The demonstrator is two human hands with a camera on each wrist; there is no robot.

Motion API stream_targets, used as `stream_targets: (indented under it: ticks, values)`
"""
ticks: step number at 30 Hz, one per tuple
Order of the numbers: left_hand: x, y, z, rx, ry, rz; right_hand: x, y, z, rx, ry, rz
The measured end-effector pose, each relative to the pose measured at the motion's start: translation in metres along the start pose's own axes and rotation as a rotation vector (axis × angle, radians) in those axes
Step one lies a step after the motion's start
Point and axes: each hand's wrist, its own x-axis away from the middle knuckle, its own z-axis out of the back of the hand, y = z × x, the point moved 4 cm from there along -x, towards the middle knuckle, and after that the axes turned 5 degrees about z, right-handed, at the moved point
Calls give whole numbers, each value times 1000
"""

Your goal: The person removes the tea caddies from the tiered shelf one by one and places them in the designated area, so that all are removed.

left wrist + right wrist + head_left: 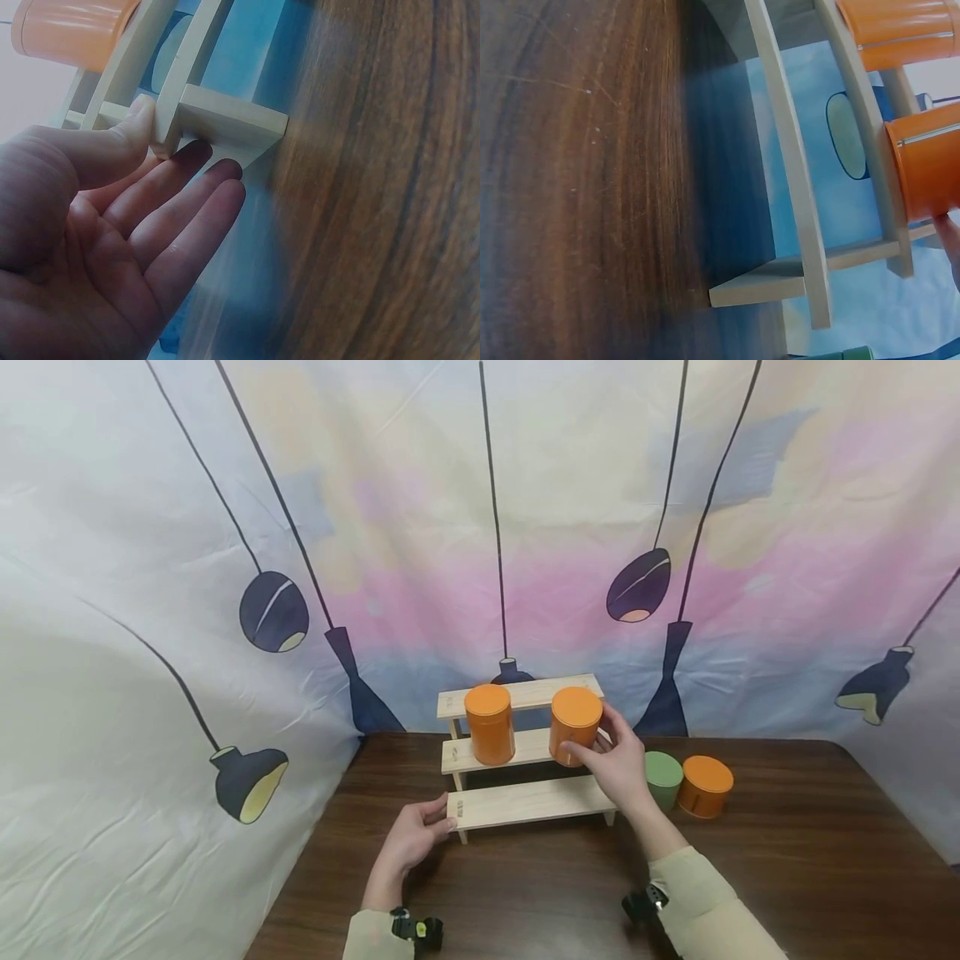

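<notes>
A three-step wooden stand (525,802) rises toward the back of the table. My left hand (416,833) pinches the left end of its lowest step, thumb on top; in the left wrist view the other fingers of the left hand (142,232) extend below the board. On the middle step, toward the right, stands an orange canister (576,714), and my right hand (618,760) grips it from the right side. Another orange canister (489,727) stands upright on the same step at the left. In the right wrist view the gripped canister (930,165) sits against the middle board.
To the right of the stand, a green canister (663,779) and a further orange canister (705,787) stand side by side on the dark wooden table (810,843). A cloth backdrop (420,527) printed with hanging lamps rises behind and to the sides.
</notes>
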Motion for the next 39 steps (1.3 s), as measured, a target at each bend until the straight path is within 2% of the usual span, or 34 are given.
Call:
stream_targets:
  ticks: [9,16,20,26,35,39]
  values:
    - [0,1,-1,35,-12,-20,15,-5,15,-20,-5,-58]
    - [0,1,-2,49,-17,-21,28,-9,28,-25,3,-148]
    - [0,-1,-2,45,-15,-17,37,-12,38,2,23,-173]
    - [1,-2,-2,50,-16,-18,44,-16,59,64,51,-152]
    - [0,-2,-1,48,-7,-13,45,-25,92,229,154,-162]
    - [0,-3,-1,39,-9,-17,47,-25,107,243,173,-158]
